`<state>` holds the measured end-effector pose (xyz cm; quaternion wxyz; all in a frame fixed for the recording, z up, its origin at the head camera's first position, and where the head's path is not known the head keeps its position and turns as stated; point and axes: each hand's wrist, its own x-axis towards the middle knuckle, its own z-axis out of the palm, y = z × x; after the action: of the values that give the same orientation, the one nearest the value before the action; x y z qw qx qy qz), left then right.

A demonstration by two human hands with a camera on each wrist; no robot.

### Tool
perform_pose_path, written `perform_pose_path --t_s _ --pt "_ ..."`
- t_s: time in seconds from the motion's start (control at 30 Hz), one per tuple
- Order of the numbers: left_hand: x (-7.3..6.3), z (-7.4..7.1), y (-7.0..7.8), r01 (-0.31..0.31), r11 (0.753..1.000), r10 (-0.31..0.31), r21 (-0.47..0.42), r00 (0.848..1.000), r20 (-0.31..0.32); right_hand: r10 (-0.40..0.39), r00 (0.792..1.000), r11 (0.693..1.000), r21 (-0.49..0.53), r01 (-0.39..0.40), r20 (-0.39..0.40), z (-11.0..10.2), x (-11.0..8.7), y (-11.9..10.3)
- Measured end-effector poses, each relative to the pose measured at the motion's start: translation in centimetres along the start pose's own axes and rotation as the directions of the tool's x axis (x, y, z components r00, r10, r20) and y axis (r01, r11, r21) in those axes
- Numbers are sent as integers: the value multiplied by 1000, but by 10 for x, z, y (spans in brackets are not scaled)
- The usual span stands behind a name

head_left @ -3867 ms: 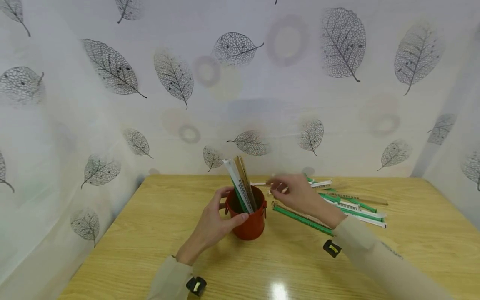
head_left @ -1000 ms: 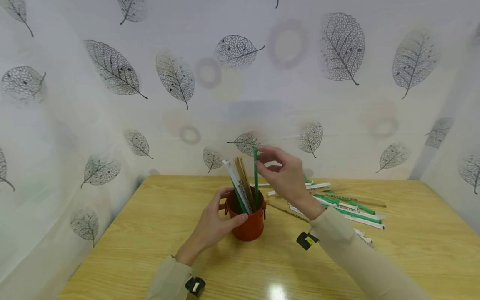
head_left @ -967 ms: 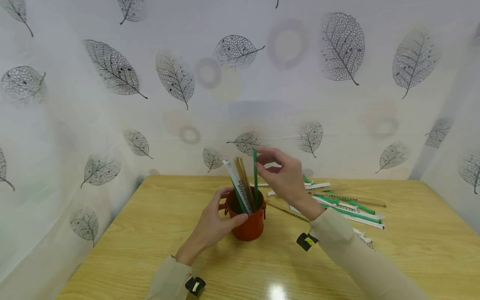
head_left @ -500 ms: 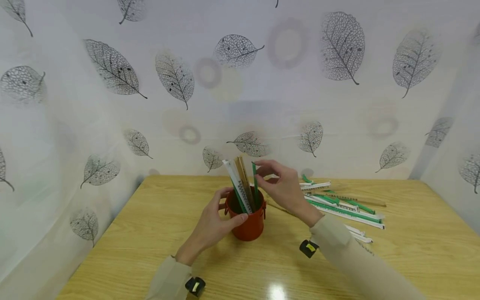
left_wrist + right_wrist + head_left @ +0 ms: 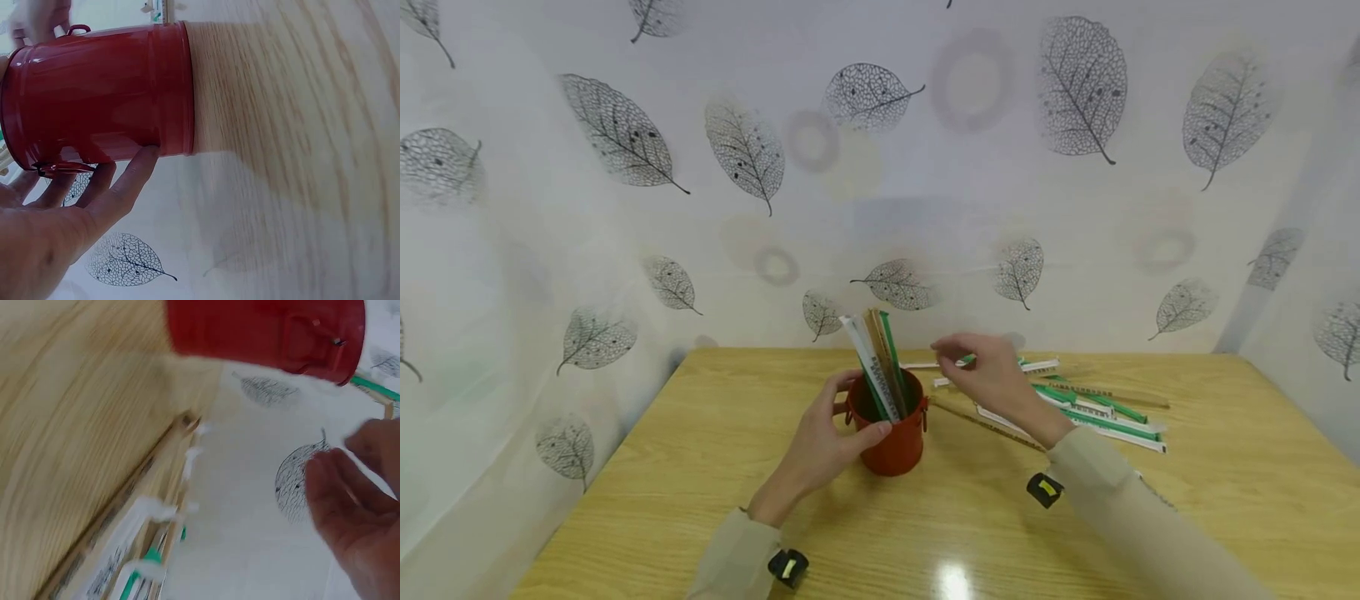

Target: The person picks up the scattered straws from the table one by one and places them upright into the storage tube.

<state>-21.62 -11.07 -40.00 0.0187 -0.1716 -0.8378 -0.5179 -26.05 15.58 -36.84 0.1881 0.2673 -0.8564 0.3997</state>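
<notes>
My left hand [image 5: 822, 442] grips a small red metal bucket [image 5: 892, 454] with little side handles, thumb near its front rim. In the left wrist view, the fingers [image 5: 128, 187] lie along the wall of the upright bucket [image 5: 94, 94]. White and brown wrapped straws [image 5: 870, 358] lean in the bucket, with a green straw [image 5: 891, 346] beside them; their lower ends are hidden inside. My right hand [image 5: 996, 383] hovers right of the bucket with bent fingers and nothing between them. The right wrist view shows this hand [image 5: 356, 506] away from the bucket.
Several more straws [image 5: 1112, 423], white, green and brown, lie in a loose pile on the right of the wooden table [image 5: 715, 467]. A brown straw [image 5: 973, 419] points toward the bucket. Behind the table hangs a leaf-patterned cloth [image 5: 940, 225].
My right hand has lowered the green straw into the bucket, let it go and moved off to the right. The green straw now leans against the brown ones. My left hand keeps its grip.
</notes>
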Motion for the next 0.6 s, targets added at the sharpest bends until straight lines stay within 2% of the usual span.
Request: perform_pose_path --t_s 0.1,0.17,0.27,0.4,0.5,0.6 --pt "-1 -3 0 32 999 -32 4 999 -17 -27 987 990 -133 49 159 3 -5 14" --pt "-1 -5 0 48 999 -47 2 999 -20 -14 965 977 -202 69 262 8 -8 23" --pt "-2 -6 -2 57 998 -57 6 998 -16 21 930 950 -298 96 368 16 -12 30" --pt "-3 -9 -2 52 999 -51 8 999 -9 2 904 926 -342 160 428 25 -16 34" --pt "-5 -10 -3 40 999 -40 1 999 -3 -20 898 918 -347 190 440 28 -19 34" --pt "-6 -11 -4 27 1000 -27 -6 1000 5 -5 900 913 -364 182 437 29 -20 35"
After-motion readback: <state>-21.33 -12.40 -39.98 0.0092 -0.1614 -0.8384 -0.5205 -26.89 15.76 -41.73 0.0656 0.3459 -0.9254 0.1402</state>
